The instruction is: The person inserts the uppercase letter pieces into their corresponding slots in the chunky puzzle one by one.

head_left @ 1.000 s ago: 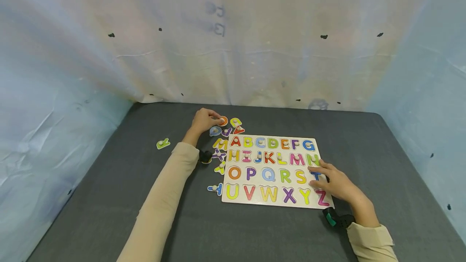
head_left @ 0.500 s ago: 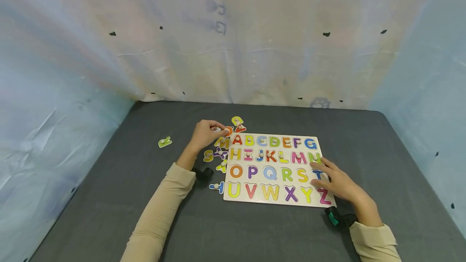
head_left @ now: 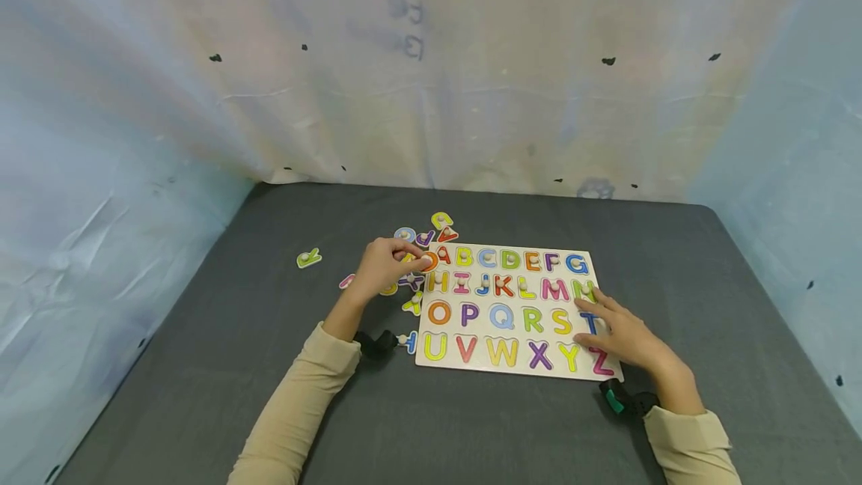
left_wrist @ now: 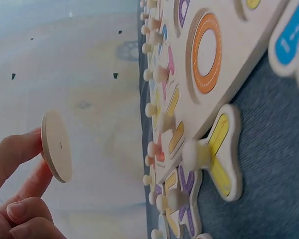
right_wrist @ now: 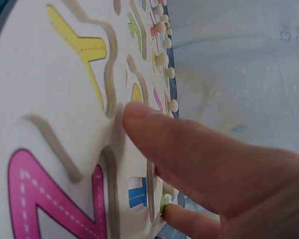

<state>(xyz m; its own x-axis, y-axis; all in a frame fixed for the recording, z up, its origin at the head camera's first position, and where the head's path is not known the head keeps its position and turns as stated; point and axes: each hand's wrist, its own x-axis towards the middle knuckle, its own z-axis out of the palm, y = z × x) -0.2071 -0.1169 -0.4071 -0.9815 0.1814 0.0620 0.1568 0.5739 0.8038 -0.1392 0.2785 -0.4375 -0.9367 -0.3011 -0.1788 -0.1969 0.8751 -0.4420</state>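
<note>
My left hand (head_left: 382, 269) pinches the orange letter O piece (head_left: 429, 261) between thumb and fingertips, over the upper left corner of the wooden alphabet puzzle board (head_left: 517, 370). In the left wrist view the piece shows its plain wooden back, a round disc (left_wrist: 57, 147) tilted on edge and apart from the board. Knobbed letters fill the board's top two rows; the lower two rows show printed recesses, among them the orange O recess (left_wrist: 207, 54). My right hand (head_left: 621, 329) rests on the board's right edge, fingers extended beside the blue T recess (right_wrist: 137, 192) and partly covering it.
Loose letters lie left of the board: a yellow Y (head_left: 413, 303), a blue T (head_left: 411, 341), a purple X (head_left: 411, 281). Above them are a blue Q (head_left: 405, 234), purple P (head_left: 425, 238), red V (head_left: 447, 234) and yellow U (head_left: 441, 220). A green R (head_left: 309, 258) lies apart, further left.
My left hand has carried the orange O from the loose letters behind the board's left corner, right and nearer, over the board's edge. My right hand stays on the board.
</note>
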